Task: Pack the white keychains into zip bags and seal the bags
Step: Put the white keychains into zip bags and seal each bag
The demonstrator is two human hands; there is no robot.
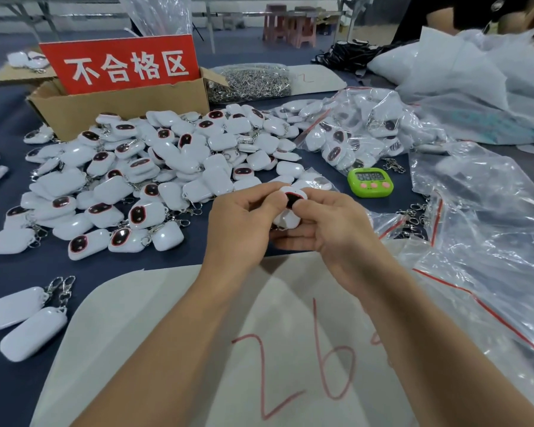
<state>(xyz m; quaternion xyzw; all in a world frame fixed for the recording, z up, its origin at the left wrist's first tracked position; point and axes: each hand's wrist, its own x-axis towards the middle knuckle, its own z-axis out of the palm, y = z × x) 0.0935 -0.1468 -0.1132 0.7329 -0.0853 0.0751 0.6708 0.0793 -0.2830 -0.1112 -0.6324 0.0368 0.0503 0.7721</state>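
Held white keychain [293, 196]: small glossy shell, dark oval face ringed in red. Judged light and rigid, and smooth enough to slip from a loose pinch. The metal clasp, as seen on the pile pieces, could snag a bag mouth. Best taken by the flat sides or long edges, clasp trailing. It sits above the counter [10, 396], between both hands, in front of the loose pile of keychains [130, 180]. A second white shape shows just below it in the same grip; cannot tell whether that is another piece.

Left hand [244, 223]: fingers curled, thumb and forefinger pinching the keychain's left edge. Right hand [330, 224]: thumb tip pressed onto the dark face, other fingers curled beneath. Both forearms reach in from the bottom edge and meet at centre, wrists roughly level, over a pale sheet [182, 334] marked in red.

Empty zip bags [475, 248], thin and limp with red seal strips, lie just to the right. Filled bags [352, 134] lie beyond, near a green timer [370, 182]. No bag seen in either hand; insertion judged not yet begun.
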